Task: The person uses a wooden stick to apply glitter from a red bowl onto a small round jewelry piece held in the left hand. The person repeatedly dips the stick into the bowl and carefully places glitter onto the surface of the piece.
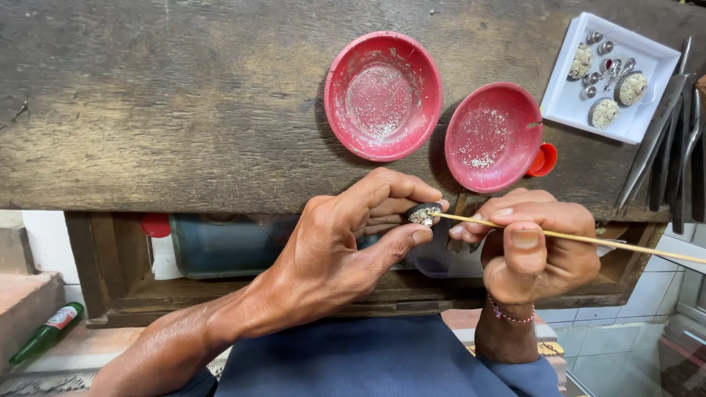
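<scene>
I pinch a small round ornament (pixel 424 214) between the thumb and fingers of my left hand (pixel 346 242), just below the tabletop (pixel 184 110) edge. My right hand (pixel 533 250) grips a thin wooden stick (pixel 588 239), its tip touching the ornament between my hands.

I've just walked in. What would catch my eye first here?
Two red bowls speckled with fine grains sit on the worn wooden bench. Below them, the left hand pinches a small dark piece while the right hand points a thin stick at it. A white tray of silvery bits lies top right.
</scene>
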